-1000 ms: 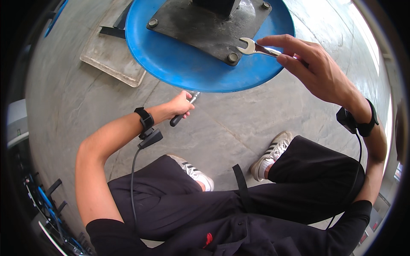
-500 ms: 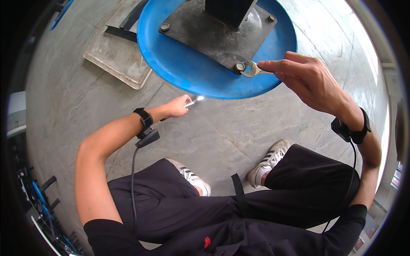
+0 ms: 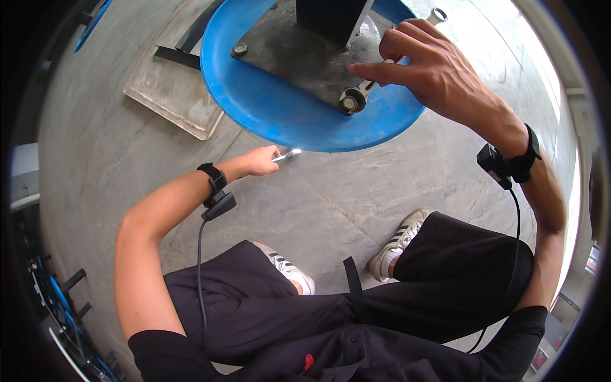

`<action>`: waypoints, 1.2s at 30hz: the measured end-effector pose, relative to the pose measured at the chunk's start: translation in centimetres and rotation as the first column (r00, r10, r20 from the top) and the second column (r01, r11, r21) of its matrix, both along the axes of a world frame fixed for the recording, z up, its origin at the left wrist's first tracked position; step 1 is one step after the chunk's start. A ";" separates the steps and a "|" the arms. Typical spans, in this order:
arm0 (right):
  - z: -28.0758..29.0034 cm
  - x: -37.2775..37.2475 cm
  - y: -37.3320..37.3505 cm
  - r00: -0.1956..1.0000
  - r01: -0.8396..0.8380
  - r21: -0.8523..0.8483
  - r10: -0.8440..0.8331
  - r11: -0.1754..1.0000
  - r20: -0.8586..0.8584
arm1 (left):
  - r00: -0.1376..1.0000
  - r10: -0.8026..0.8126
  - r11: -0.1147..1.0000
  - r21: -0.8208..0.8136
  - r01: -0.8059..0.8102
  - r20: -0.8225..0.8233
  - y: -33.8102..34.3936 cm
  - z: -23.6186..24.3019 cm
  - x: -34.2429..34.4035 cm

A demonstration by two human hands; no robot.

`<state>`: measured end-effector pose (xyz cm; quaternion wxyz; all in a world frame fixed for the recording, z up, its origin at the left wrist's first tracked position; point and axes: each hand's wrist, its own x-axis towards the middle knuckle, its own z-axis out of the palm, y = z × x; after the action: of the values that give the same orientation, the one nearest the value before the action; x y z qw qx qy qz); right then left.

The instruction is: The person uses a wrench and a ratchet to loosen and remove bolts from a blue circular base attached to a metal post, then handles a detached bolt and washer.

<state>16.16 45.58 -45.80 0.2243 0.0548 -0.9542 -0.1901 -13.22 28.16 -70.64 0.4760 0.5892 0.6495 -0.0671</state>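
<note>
My right hand (image 3: 433, 70) is closed on a metal combination wrench (image 3: 366, 88). One end of that wrench sits at the near corner bolt (image 3: 349, 103) of a dark square steel plate (image 3: 286, 60); its ring end sticks out beyond my knuckles. The plate lies on a round blue base (image 3: 254, 108), and a black post (image 3: 328, 19) rises from it. Lower and to the left, my left hand (image 3: 262, 160) grips a second shiny wrench (image 3: 289, 155). The head of this one is close to the blue base's near rim; whether it touches anything there I cannot tell.
A worn, pale tray-like panel (image 3: 168, 95) with dark bars (image 3: 178, 57) on it lies left of the blue base. Another bolt (image 3: 240, 49) is at the plate's left corner. My shoes (image 3: 407, 235) stand on the grey tiled floor (image 3: 318, 191) nearer to me.
My right hand has moved up, and its wrench has swung from pointing right to pointing up and right. The base and plate have shifted slightly left. My left hand is nearly still.
</note>
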 end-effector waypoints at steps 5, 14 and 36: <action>2.6 0.2 -0.2 0.997 -0.068 0.033 0.066 0.997 0.050 | 1.000 0.006 0.997 -0.075 -0.006 0.000 0.1 0.5 0.0; 0.9 3.0 -3.3 0.963 0.270 -0.700 -0.178 0.661 0.203 | 0.996 0.070 0.991 -0.114 -0.063 0.058 -0.3 0.0 -0.2; 0.1 2.3 -5.0 0.930 0.357 -0.595 -0.216 0.720 0.296 | 0.997 0.032 0.999 -0.034 -0.030 0.070 -0.7 -1.4 -0.9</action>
<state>18.45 40.62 -45.73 0.0972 -0.1547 -0.9758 0.1205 -14.14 27.41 -72.00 0.5091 0.5733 0.6400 -0.0494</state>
